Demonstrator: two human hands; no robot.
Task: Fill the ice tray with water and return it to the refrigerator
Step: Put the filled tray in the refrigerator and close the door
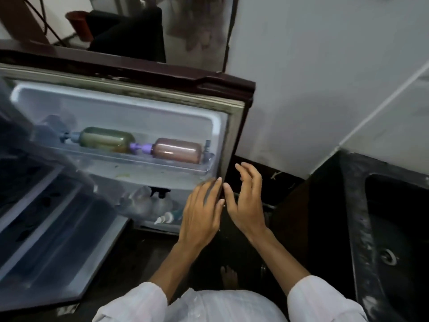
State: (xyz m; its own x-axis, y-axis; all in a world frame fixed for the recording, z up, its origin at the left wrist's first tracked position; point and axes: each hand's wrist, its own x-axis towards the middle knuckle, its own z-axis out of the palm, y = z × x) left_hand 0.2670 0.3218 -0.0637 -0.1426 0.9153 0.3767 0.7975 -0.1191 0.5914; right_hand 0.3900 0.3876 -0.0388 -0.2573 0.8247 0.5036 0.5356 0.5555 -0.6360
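Dim, flat indoor light; soft motion blur throughout, left hand (202, 212) fingertips smeared; wide-angle bending at edges.

Left hand's fingers (210, 185) smeared by motion blur, refrigerator interior (46, 205) cut off at the left edge, lower door shelf's clear bottles (144, 202) (too hazy to tell apart), sink (394, 228) cropped at right, ice tray nowhere visible.

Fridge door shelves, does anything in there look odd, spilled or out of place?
Yes. On the upper door shelf, the green bottle and pink bottle lie on their sides instead of upright. Just below, a yellowish smear marks the door liner. The door seal looks grimy and worn along the top.
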